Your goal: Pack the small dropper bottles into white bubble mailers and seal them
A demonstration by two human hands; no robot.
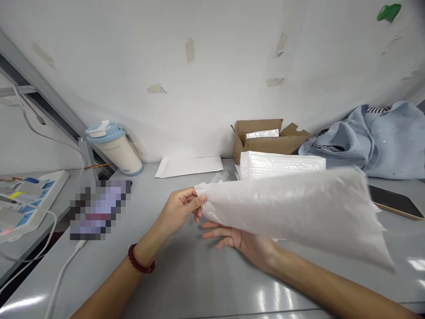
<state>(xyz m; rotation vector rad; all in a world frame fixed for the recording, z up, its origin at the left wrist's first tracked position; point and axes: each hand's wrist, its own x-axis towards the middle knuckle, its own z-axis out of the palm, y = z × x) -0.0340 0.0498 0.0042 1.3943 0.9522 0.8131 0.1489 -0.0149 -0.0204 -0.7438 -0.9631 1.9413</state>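
Observation:
A translucent white plastic sheet or bag (299,212) stretches out to the right above the grey table. My left hand (181,210) pinches its left end between thumb and fingers; a red beaded bracelet is on that wrist. Under the sheet's lower edge lies my right hand (239,241), fingers spread and pointing left, partly covered by the sheet, with nothing seen in its grasp. Behind the sheet is a white padded mailer (282,164). Farther back, a flat white envelope (189,166) lies near the wall.
An open cardboard box (277,144) stands by the wall beside light blue fabric (381,137). A dark phone (395,200) lies right. On the left are a cup (116,148), a pixelated device (101,210) with a cable, and a power strip (36,199). The grey table (186,283) reaches the front.

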